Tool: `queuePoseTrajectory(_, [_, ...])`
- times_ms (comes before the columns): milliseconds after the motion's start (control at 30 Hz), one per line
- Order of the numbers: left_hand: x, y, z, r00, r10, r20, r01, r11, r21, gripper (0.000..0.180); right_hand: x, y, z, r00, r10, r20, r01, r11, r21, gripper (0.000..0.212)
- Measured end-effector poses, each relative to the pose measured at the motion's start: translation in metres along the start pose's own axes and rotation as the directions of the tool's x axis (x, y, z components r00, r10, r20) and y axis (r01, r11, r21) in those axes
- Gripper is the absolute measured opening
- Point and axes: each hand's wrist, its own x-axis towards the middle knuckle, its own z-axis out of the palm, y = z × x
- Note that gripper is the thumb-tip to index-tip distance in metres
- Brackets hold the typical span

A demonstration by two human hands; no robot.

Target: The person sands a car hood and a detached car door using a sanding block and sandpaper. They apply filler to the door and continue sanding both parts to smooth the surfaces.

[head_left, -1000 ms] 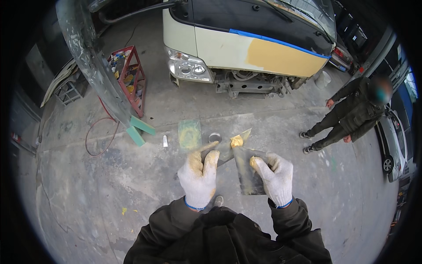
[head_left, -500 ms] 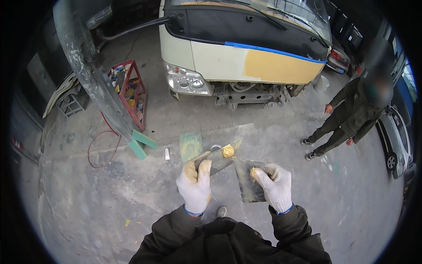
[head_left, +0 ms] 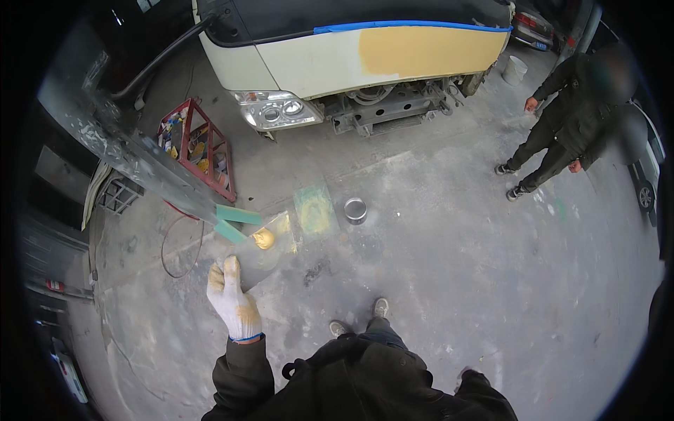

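My left hand (head_left: 235, 300), in a white knit glove with yellow stains, pinches a clear flat putty spreader (head_left: 270, 261) between thumb and fingers. A lump of yellow putty (head_left: 264, 238) sits on that sheet, and more is smeared along its far edge. Only the dark sleeve of my right arm (head_left: 484, 396) shows at the lower edge; the hand itself cannot be seen. On the floor beyond the spreader lies a green board (head_left: 316, 212) smeared with yellow, and a round metal tin (head_left: 355, 210) stands to its right.
Ahead stands a cream vehicle front (head_left: 309, 63) with a yellow filler patch (head_left: 428, 50) below blue tape (head_left: 414, 25). A red trolley (head_left: 200, 151) and a pillar (head_left: 133, 154) with green blocks (head_left: 237, 216) at its foot are at left. Another person (head_left: 562, 116) stands at right.
My left hand has moved left and down with the spreader and putty. My right hand, which held a dark translucent spreader, has dropped out of sight. The view has shifted.
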Motion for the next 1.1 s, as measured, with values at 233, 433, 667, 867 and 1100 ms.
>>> queuePoseTrajectory(233, [0.017, -0.017, 0.021, 0.996, 0.008, 0.088, 0.003, 0.993, -0.119, 0.023, 0.021, 0.021, 0.042, 0.970, 0.092, -0.225, -0.090, 0.996, 0.022, 0.052])
queuePoseTrajectory(433, [0.010, -0.002, 0.030, 0.993, 0.009, 0.115, 0.013, 0.982, -0.191, 0.028, -0.096, -0.132, -0.231, 0.689, 0.214, -0.692, 0.647, 0.249, 0.721, 0.023])
queuePoseTrajectory(667, [-0.003, 0.006, 0.015, 0.994, 0.060, 0.091, -0.040, 0.978, -0.203, 0.029, -0.255, -0.323, -0.380, 0.437, -0.103, -0.894, 0.896, -0.033, 0.442, 0.018])
queuePoseTrajectory(867, [-0.006, 0.018, -0.016, 1.000, 0.020, -0.015, -0.023, 0.965, -0.263, 0.025, -0.337, -0.423, -0.404, 0.310, -0.376, -0.873, 0.888, -0.213, 0.407, 0.022])
queuePoseTrajectory(1100, [-0.017, 0.009, -0.037, 0.998, 0.046, -0.044, -0.052, 0.988, -0.144, 0.021, -0.405, -0.474, -0.394, 0.211, -0.560, -0.801, 0.879, -0.250, 0.406, 0.021])
